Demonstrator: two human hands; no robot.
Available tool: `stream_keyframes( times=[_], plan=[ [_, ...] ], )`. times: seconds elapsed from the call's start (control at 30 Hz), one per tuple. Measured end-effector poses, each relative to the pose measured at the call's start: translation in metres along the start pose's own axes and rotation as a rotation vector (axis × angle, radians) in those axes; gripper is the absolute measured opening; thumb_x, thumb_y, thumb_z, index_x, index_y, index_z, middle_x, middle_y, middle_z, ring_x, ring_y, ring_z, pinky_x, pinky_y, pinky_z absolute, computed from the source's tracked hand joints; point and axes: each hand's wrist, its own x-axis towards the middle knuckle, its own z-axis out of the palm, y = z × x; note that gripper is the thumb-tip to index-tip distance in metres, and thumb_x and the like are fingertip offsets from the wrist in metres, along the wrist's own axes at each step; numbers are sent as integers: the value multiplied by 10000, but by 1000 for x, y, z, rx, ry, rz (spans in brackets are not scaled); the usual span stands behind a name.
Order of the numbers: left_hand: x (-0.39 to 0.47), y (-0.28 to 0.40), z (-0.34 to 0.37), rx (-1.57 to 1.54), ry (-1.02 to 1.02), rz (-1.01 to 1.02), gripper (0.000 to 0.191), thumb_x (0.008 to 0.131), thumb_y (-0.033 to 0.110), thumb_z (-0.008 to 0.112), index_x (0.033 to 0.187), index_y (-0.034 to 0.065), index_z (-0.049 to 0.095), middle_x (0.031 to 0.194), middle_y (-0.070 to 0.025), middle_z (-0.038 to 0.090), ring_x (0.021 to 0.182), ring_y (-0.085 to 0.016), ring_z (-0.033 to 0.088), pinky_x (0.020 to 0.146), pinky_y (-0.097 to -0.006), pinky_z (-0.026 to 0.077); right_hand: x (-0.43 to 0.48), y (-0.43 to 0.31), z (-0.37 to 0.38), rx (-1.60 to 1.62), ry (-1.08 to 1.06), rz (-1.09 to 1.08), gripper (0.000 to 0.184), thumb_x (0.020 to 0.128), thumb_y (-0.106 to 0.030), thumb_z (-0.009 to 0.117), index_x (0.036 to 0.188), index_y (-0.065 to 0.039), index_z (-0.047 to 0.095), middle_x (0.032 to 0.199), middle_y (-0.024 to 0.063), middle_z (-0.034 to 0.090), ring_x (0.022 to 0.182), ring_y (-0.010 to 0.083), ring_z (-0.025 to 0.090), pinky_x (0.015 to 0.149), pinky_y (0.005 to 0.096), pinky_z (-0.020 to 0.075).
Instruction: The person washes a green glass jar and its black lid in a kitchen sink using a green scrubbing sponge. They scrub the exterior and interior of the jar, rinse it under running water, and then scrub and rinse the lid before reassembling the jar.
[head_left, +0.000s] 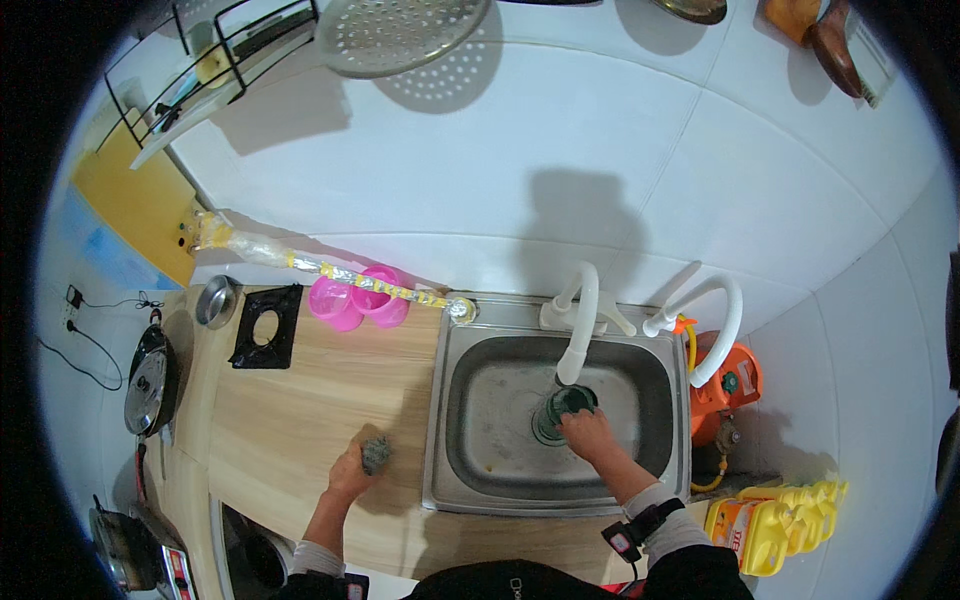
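Observation:
My left hand (349, 474) grips a grey scouring pad (376, 455), which looks like steel wool, above the wooden countertop (322, 427) left of the sink. Inside the stainless-steel sink (487, 427), my right hand (586, 433) has its fingers on a dark green cup-like vessel (564, 405). The vessel is just under the spout of the white faucet (578, 330), above or around the drain; which of the two I cannot tell. Whether water runs is not visible.
Two pink cups (335, 303) stand by the wall beneath a foil-wrapped pipe (330, 268). A black square plate (266, 328) and a metal bowl (217, 301) sit further left. Right of the sink are a second white spout (724, 322), an orange gas cylinder (724, 390) and yellow jugs (772, 525).

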Motion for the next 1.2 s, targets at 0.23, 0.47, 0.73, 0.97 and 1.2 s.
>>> stream_keyframes(
  times=[0.23, 0.47, 0.73, 0.97, 1.2],
  plan=[
    [-20, -3, -15, 265, 191, 76, 754, 590, 286, 729, 1194, 38, 352, 1123, -202, 476, 1051, -350, 444, 883, -381, 377, 44, -8, -21, 553, 110, 50, 314, 808, -287, 509, 645, -25, 568, 644, 134, 583, 632, 295, 569, 586, 381, 424],
    [21, 96, -4, -458, 161, 565, 469, 750, 301, 613, 1107, 26, 480, 1092, -171, 509, 1028, -284, 481, 871, -364, 385, 47, -13, -28, 1224, 163, 348, 436, 781, -360, 582, 506, -31, 503, 482, -16, 422, 462, 109, 418, 457, 268, 354],
    [29, 190, 33, -1605, -1001, -51, 553, 816, 491, 465, 1167, 64, 438, 1099, -100, 526, 1009, -250, 502, 870, -375, 397, 62, -27, -12, 1700, 134, 431, 352, 751, -344, 626, 725, 1, 561, 635, 27, 523, 527, 120, 475, 478, 276, 372],
    [13, 217, 35, -1826, -966, -186, 531, 815, 450, 494, 1153, 46, 428, 1059, -108, 538, 952, -237, 535, 818, -395, 440, 64, -32, -6, 1919, 84, 689, 439, 759, -400, 608, 920, 0, 527, 779, 54, 537, 666, 157, 512, 573, 307, 420],
    [25, 218, 46, -1646, -846, -168, 518, 780, 348, 589, 1154, 34, 414, 1054, -119, 532, 936, -224, 541, 818, -379, 443, 55, -46, -24, 2247, -64, 727, 511, 777, -449, 555, 1068, -43, 448, 971, 110, 505, 879, 233, 517, 759, 373, 448]
  ],
)
